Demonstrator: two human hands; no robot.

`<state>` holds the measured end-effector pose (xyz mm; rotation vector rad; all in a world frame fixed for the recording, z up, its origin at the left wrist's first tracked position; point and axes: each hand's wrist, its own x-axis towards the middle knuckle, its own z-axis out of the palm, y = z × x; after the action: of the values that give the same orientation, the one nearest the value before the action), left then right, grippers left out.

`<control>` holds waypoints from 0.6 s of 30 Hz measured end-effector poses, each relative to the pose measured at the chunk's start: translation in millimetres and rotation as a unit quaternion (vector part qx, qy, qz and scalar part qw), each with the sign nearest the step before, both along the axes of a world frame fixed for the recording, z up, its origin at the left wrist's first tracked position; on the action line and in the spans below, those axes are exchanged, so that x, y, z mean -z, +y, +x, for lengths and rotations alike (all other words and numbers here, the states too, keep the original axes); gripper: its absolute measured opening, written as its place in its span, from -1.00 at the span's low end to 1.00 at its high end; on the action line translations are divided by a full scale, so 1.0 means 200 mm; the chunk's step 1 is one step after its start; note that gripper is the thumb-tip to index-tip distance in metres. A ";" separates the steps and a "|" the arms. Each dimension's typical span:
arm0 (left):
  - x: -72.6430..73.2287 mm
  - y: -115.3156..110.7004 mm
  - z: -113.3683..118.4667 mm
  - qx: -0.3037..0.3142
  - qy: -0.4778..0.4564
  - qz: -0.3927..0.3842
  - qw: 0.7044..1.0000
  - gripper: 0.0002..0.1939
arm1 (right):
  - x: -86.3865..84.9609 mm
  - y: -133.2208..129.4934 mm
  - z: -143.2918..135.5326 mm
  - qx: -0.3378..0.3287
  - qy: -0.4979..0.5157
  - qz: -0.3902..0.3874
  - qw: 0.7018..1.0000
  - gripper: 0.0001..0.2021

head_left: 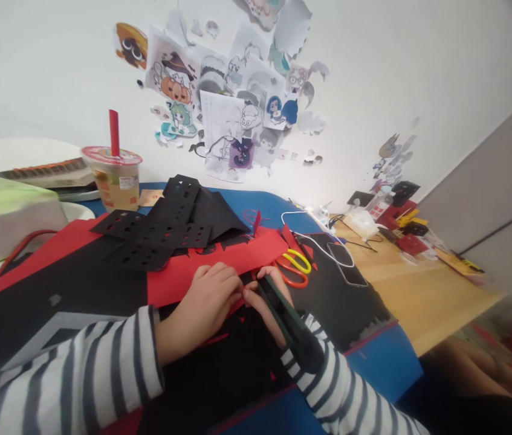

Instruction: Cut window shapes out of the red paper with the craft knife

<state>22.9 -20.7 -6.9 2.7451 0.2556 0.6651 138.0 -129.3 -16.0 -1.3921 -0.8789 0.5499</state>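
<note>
My left hand (pixel 208 299) lies over a red paper strip (pixel 178 281), its fingers curled and pinching at the strip's lower edge. Close beside it, my right hand (pixel 267 299) is closed around a long dark green tool (pixel 289 323); its exact kind is unclear. The right thumb and fingertips meet the left fingertips at the paper, where the contact point is partly hidden. Just right of the hands lie scissors with yellow and orange handles (pixel 298 263), their blades out of sight. Small red paper scraps (pixel 274 376) are scattered on the black sheet below.
Black card pieces with punched holes (pixel 151 232) are heaped behind my left hand. A drink cup with a red straw (pixel 117 178) stands at the back left, near a tissue pack (pixel 11 223). A phone (pixel 347 264) and white cable (pixel 319 237) lie right. A wooden table (pixel 401 284) adjoins.
</note>
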 end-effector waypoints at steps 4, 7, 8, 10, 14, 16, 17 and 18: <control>-0.02 0.01 0.00 -0.006 0.003 -0.031 0.999 -0.83 | -0.01 0.00 0.00 -0.002 0.001 0.001 1.000 -0.73; -0.04 0.02 0.00 -0.003 0.007 -0.047 0.999 -0.81 | -0.02 -0.01 0.00 -0.004 -0.005 0.006 1.000 -0.73; -0.05 0.02 0.00 -0.001 0.009 -0.053 0.999 -0.80 | -0.02 -0.01 0.00 -0.002 -0.007 0.006 1.000 -0.73; -0.07 0.02 0.00 0.002 0.012 -0.064 0.998 -0.79 | -0.03 -0.01 0.00 0.003 -0.010 0.007 1.000 -0.73; -0.08 0.02 -0.01 -0.004 0.013 -0.085 0.996 -0.81 | -0.04 -0.01 0.00 0.005 -0.013 0.008 1.000 -0.73; -0.08 0.01 -0.01 -0.011 0.012 -0.091 0.996 -0.82 | -0.04 -0.01 0.00 0.005 -0.010 0.010 1.000 -0.73; -0.08 0.01 -0.01 -0.014 0.011 -0.092 0.996 -0.83 | -0.04 -0.01 0.00 0.006 -0.007 0.012 1.000 -0.73; -0.08 0.01 -0.01 -0.016 0.011 -0.093 0.995 -0.83 | -0.04 -0.01 0.00 0.006 -0.003 0.014 1.000 -0.72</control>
<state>21.5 -18.2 8.5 2.5765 0.3493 0.5872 137.6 -131.5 -8.2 -1.3739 -0.8787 0.5223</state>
